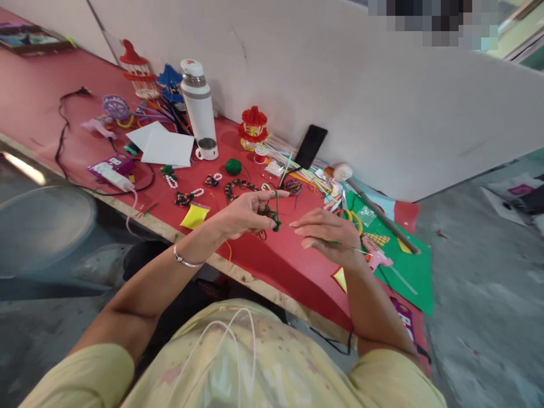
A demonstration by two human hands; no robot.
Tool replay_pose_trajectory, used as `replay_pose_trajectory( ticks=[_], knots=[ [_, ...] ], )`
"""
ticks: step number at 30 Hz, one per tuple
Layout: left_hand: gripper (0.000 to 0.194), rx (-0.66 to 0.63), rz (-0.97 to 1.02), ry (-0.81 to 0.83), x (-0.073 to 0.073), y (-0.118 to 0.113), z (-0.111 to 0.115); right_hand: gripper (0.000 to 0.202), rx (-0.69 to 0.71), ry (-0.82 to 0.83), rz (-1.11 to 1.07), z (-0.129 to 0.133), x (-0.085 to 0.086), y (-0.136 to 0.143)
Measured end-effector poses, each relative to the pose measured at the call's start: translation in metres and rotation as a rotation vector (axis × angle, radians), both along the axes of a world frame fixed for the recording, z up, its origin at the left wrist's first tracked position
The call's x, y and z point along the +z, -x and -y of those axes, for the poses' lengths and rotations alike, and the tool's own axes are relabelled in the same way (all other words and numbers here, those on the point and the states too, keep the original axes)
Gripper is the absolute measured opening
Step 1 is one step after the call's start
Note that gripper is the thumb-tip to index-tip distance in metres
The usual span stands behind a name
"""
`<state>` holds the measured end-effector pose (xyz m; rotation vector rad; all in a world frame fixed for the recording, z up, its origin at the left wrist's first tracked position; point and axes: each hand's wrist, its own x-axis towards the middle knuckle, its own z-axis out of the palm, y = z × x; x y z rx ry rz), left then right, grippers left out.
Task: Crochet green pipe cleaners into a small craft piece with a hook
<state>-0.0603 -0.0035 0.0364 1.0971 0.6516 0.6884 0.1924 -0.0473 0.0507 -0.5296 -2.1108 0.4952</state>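
Note:
My left hand [244,215] pinches a small piece of green yarn work [276,226], with a strand looped over its stretched forefinger. In my right hand [329,232] is a thin metal crochet hook [355,248], its tip pointing left and meeting the green work. Both hands are raised over the red table, close together. Behind them a green yarn ball [233,166] rests on the table. A multicoloured yarn chain [238,184] lies just beyond my left hand, partly hidden by it.
Behind stand a white flask [199,107], a red lantern-like craft [254,127] and a phone [311,146]. Left are white cards [168,149], a power strip [113,173] and a yellow packet [195,215]. Right are a green sheet [408,277], a stick [382,215] and a pink glue gun [377,255].

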Motion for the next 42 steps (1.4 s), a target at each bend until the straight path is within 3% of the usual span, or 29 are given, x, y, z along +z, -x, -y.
replay_pose_trajectory(
  ticks=[6, 11, 14, 17, 21, 24, 26, 29, 32, 36, 39, 42],
  knots=[
    [0.084, 0.018, -0.066, -0.13, 0.001, -0.001, 0.0, 0.024, 0.014, -0.003, 0.038, 0.0, 0.002, 0.0],
    [0.082, 0.068, -0.209, -0.365, 0.003, -0.004, 0.002, 0.012, -0.121, 0.298, -0.071, 0.002, -0.006, -0.002],
    [0.08, 0.088, -0.235, -0.397, 0.005, -0.005, 0.002, 0.014, -0.181, 0.423, -0.078, 0.0, -0.008, -0.002],
    [0.078, 0.072, -0.177, -0.278, 0.005, -0.001, 0.0, 0.012, -0.091, 0.254, -0.027, -0.001, -0.004, -0.002],
    [0.082, -0.078, -0.08, -0.002, 0.005, 0.005, -0.004, 0.033, 0.028, -0.058, 0.182, 0.002, 0.007, -0.003],
    [0.084, -0.146, -0.077, 0.04, 0.005, 0.006, -0.006, 0.035, 0.025, -0.082, 0.234, 0.006, 0.011, -0.002],
    [0.081, -0.142, -0.086, -0.006, 0.005, 0.004, -0.006, 0.028, 0.04, 0.001, 0.159, 0.007, 0.011, 0.0],
    [0.076, -0.11, -0.1, -0.102, 0.007, 0.001, -0.006, 0.013, -0.031, 0.269, -0.029, 0.006, 0.006, 0.0],
    [0.076, -0.102, -0.096, -0.131, 0.007, -0.001, -0.007, 0.017, -0.131, 0.582, -0.174, 0.003, -0.007, -0.002],
    [0.08, -0.097, -0.03, -0.082, 0.003, -0.002, -0.007, 0.03, -0.078, 0.812, -0.389, -0.003, -0.03, 0.008],
    [0.086, -0.057, 0.025, -0.037, -0.003, -0.006, -0.007, 0.038, -0.121, 0.873, -0.602, -0.004, -0.047, 0.026],
    [0.091, -0.003, 0.083, -0.015, -0.01, -0.01, -0.006, 0.034, -0.256, 0.658, -0.668, -0.002, -0.055, 0.039]
  ],
)
